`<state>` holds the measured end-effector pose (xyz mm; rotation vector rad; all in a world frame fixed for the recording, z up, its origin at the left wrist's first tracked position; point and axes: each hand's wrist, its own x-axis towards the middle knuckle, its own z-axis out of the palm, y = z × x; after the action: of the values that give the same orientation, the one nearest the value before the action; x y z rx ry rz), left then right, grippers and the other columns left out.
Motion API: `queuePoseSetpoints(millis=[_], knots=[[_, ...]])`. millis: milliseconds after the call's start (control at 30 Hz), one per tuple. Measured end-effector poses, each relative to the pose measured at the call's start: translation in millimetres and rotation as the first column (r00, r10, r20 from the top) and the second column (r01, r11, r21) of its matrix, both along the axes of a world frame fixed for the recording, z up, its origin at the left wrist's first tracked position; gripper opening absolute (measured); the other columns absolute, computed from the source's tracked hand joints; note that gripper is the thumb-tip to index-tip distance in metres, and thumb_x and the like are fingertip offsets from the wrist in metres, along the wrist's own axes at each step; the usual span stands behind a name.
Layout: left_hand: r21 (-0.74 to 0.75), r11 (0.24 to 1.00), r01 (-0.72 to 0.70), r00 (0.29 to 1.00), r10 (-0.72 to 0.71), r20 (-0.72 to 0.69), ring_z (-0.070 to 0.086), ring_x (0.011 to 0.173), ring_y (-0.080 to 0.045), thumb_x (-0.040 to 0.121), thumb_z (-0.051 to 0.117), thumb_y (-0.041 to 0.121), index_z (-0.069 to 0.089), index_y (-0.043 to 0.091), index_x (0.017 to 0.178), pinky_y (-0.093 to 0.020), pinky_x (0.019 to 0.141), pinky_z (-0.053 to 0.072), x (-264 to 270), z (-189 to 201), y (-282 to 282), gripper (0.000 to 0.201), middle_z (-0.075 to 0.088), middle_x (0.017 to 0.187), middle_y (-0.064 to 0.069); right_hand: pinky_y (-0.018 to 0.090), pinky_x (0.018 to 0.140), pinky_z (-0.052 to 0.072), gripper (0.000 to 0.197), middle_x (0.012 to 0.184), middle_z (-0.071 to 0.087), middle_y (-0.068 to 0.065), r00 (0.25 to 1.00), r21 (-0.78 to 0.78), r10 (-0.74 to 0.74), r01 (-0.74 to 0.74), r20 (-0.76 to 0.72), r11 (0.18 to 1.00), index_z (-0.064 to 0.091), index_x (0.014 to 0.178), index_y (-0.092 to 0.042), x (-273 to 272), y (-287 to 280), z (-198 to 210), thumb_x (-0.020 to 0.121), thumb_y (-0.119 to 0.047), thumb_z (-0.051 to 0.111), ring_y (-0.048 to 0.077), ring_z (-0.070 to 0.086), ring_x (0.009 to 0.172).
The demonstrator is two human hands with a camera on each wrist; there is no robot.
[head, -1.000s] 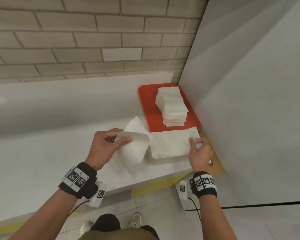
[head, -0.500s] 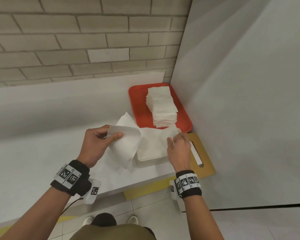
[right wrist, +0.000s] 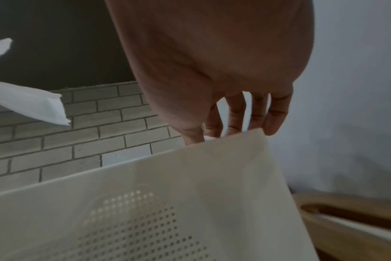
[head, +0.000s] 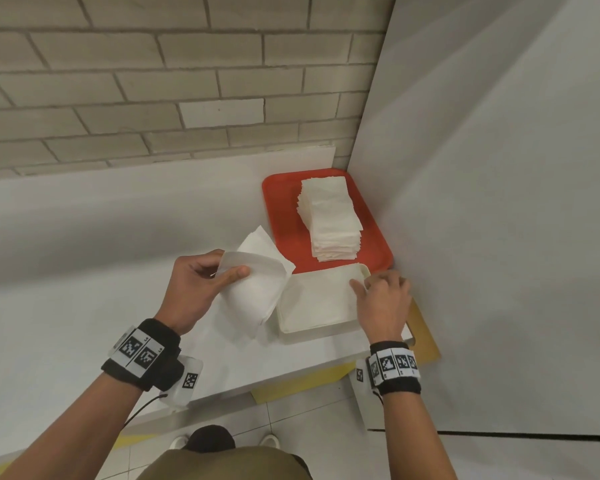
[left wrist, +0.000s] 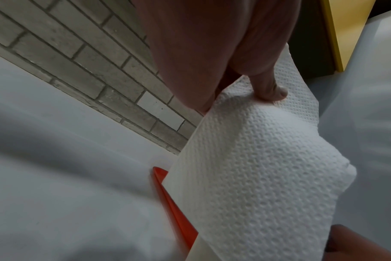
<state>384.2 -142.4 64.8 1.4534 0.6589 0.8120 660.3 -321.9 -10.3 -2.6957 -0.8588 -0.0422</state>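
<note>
- Wristbands [head: 137, 351] bear black-and-white square codes.
- Red tray [head: 281, 202], at white tray's [head: 316, 306] 12 o'clock, holds a napkin stack [head: 331, 220].
- Left hand [head: 194, 289] pinches towel [head: 257, 292], at white tray's 9 o'clock.
- Right hand [head: 383, 303] fingers curl round white tray's 1 o'clock corner.

The person wears black wristbands [head: 163, 336] with white square-coded tags [head: 136, 353] — white pods [head: 187, 379] beneath, a black cable [head: 142, 408] off the left.
</note>
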Motion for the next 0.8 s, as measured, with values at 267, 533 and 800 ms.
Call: queuePoseSetpoints(millis=[267,533,800], knots=[[0.002,0.999,0.036,0.998,-0.036,-0.051,0.073,0.089,-0.027,0.084,0.085,0.018,0.085,0.009,0.095,-0.038,0.082,0.055,-4,-4,2,0.015,0.08,0.098,-0.01,0.046,0.097,0.051,0.034,0.139,0.056,0.0,0.863,-0.062,0.505,-0.506,-0.031,0.86,0.06,0.138,-0.04,-42,10,11,0.108,-0.05,0.045,0.024,0.055,0.124],[0.048,0.986,0.162,0.984,-0.159,-0.075,0.074,0.09,-0.025,0.085,0.084,0.013,0.085,0.004,0.092,-0.03,0.081,0.058,3,-2,-6,0.012,0.078,0.1,-0.01,0.036,0.11,0.047,0.033,0.147,0.057,-0.024,0.705,0.605,0.601,-0.304,-0.377,0.736,0.053,0.144,-0.052,-64,20,85,0.111,-0.053,0.05,0.006,0.054,0.137],[0.061,0.971,0.232,0.967,-0.224,-0.119,0.072,0.093,-0.035,0.089,0.084,0.017,0.085,0.011,0.092,-0.046,0.084,0.057,17,0,-11,0.007,0.077,0.102,-0.009,0.048,0.094,0.062,0.038,0.103,0.081,-0.005,0.608,0.651,0.637,-0.244,-0.474,0.718,0.057,0.127,-0.029,-74,38,104,0.098,-0.02,0.08,0.01,0.078,0.1]])
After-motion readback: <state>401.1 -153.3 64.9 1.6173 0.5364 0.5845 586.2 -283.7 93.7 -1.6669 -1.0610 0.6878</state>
